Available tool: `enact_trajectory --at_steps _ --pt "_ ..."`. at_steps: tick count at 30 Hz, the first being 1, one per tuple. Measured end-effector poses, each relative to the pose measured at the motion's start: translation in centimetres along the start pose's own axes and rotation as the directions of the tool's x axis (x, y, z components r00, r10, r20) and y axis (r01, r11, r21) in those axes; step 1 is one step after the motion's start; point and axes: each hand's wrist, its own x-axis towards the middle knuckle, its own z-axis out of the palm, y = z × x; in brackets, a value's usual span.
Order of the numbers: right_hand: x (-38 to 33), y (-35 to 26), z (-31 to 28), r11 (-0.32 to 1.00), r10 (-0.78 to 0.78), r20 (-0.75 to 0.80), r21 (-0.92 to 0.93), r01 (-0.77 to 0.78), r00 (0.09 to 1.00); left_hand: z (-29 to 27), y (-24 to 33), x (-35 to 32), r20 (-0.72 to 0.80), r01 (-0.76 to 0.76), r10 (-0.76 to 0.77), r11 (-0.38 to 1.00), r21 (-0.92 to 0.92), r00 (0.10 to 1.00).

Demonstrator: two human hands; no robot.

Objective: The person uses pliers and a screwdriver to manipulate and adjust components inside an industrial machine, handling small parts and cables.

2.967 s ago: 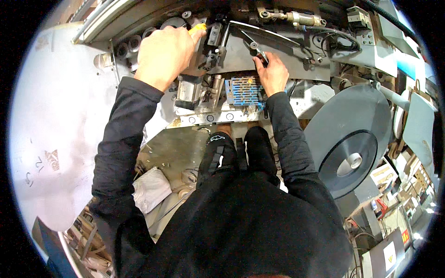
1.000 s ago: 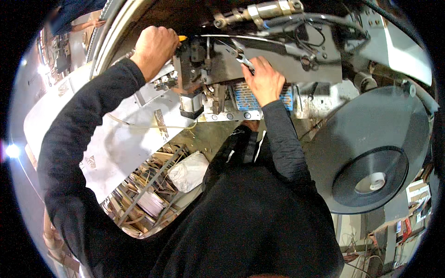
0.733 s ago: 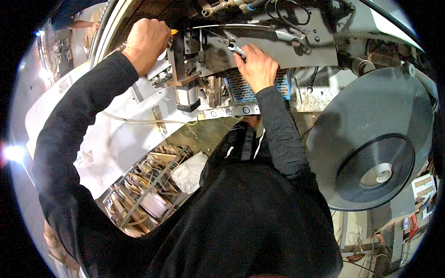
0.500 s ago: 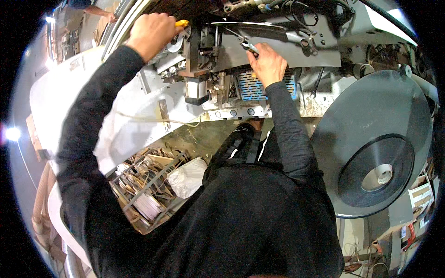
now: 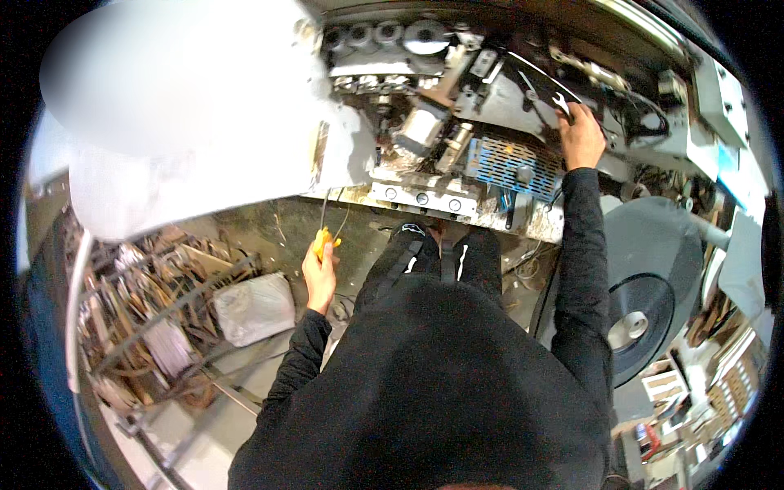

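Observation:
My left hand (image 5: pixel 320 276) is closed around the yellow handle of a screwdriver (image 5: pixel 321 238), in front of the machine's near edge. The thin shaft points away from me, toward that edge. At the upper right, my right hand (image 5: pixel 582 137) has its fingers closed on a wrench (image 5: pixel 561 104), and the wrench's open jaw sticks out past the fingertips. This hand is over the grey metal plate (image 5: pixel 506 102), beyond the right end of a blue slotted tray (image 5: pixel 514 169). Another thin metal tool (image 5: pixel 527 83) lies on the plate.
A machine block with a white cylinder (image 5: pixel 420 126) stands mid-bench, behind a white panel with round gauges (image 5: pixel 422 198). To the right is a large dark disc (image 5: pixel 653 278). A crate of scrap strips (image 5: pixel 155 294) and a white bag (image 5: pixel 255 309) are at lower left. A white cover (image 5: pixel 196 163) fills the upper left.
My left hand has come down from the machine's top to in front of its edge, with the screwdriver. My right hand has moved right across the plate. The whole view has turned.

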Motion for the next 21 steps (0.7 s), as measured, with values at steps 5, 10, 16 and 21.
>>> enact_trajectory --at_steps 5,10,16,21 --pt "0.8 0.9 0.1 0.990 0.130 0.273 -0.094 -0.108 0.953 -6.8 -15.3 -1.1 -0.412 -0.102 -0.121 0.871 -0.480 0.903" --pt "-4.6 -1.9 4.4 0.974 0.106 0.041 0.197 -0.112 0.994 -25.9 -13.3 1.3 -0.663 -0.560 -0.278 0.369 -0.742 0.695" --pt "-6.3 -1.8 4.1 0.942 0.071 -0.071 0.333 -0.043 0.995 -39.0 10.9 11.0 -0.526 -0.441 0.488 -0.287 -0.850 0.697" --pt "-8.9 -11.2 -1.8 0.918 -0.022 -0.056 0.394 0.043 0.998 -37.5 18.0 14.2 -0.562 -0.817 0.627 0.233 -0.527 0.540"
